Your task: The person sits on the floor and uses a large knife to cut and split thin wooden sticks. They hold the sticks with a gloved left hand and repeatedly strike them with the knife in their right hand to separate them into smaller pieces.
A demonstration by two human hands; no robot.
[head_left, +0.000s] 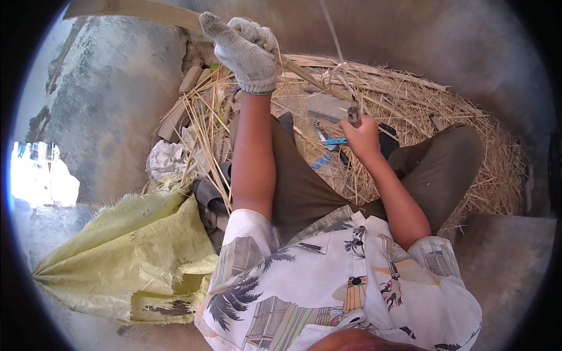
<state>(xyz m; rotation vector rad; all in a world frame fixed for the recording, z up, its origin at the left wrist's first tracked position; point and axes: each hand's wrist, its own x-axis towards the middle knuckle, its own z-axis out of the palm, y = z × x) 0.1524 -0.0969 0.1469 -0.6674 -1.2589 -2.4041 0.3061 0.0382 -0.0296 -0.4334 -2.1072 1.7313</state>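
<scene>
My left hand (249,55), in a whitish knitted work glove, is raised at the upper middle, its fingers closed around a long bamboo strip (146,10). One end of the strip runs off to the upper left; the other slants down to the right, toward the knife. Lower and to the right, my bare right hand (364,137) grips the handle of a long, thin-bladed knife (335,32). Its blade points up and away, crossing close to the strip's lower end; whether they touch I cannot tell. A small blue object (335,141) shows beside my right hand.
Bamboo shavings (480,140) are heaped around my folded legs. A grey block (328,107) lies among them, ahead of me. At left are a yellow woven sack (129,251), a crumpled white bag (167,159) and a grey wall (111,88).
</scene>
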